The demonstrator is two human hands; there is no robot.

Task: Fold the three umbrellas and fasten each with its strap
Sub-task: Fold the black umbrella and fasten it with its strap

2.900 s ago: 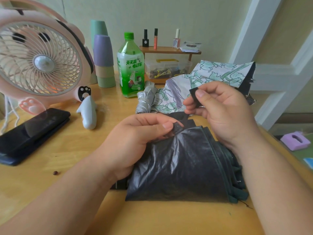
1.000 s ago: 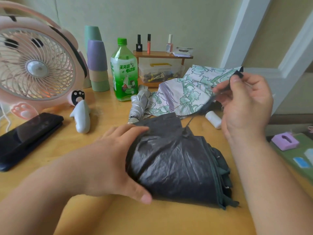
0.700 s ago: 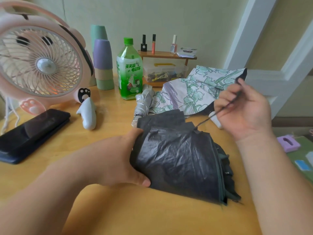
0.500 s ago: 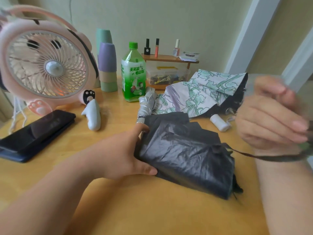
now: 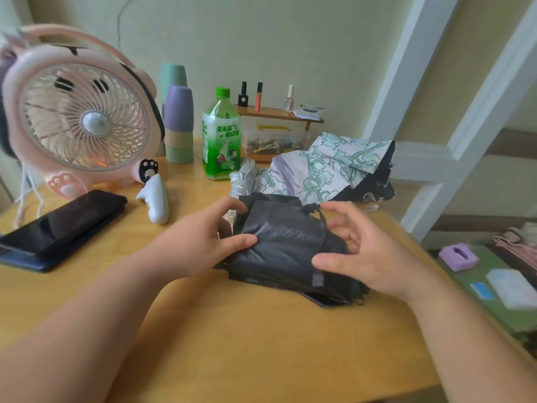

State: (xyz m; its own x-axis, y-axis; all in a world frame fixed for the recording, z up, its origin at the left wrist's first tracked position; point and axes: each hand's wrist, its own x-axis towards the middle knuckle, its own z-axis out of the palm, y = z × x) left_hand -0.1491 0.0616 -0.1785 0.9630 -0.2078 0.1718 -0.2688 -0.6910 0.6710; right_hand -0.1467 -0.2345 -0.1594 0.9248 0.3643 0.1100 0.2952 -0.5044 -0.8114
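A black umbrella point(image 5: 282, 245) lies folded into a bundle in the middle of the wooden table point(image 5: 261, 344). Its thin black strap point(image 5: 322, 231) runs over the bundle and ends in a grey tab point(image 5: 317, 279) at the front. My left hand point(image 5: 200, 239) grips the bundle's left end, thumb on top and fingers behind. My right hand point(image 5: 366, 257) is at the right end, its straight thumb resting by the tab and its fingers spread loosely above the fabric. Behind lie a floral umbrella point(image 5: 328, 167), loosely spread, and a silver umbrella point(image 5: 242, 177), partly hidden.
A pink fan point(image 5: 84, 123), a dark phone point(image 5: 64, 225) and a white handle-shaped object point(image 5: 155, 199) occupy the left. Stacked cups point(image 5: 177, 123), a green bottle point(image 5: 221, 138) and a small shelf point(image 5: 279, 114) line the back. A white ladder frame point(image 5: 453, 135) stands right.
My right hand, which was pulling the strap out to the right, has brought it over the bundle and now rests at the tab. My left hand stays on the bundle's left end.
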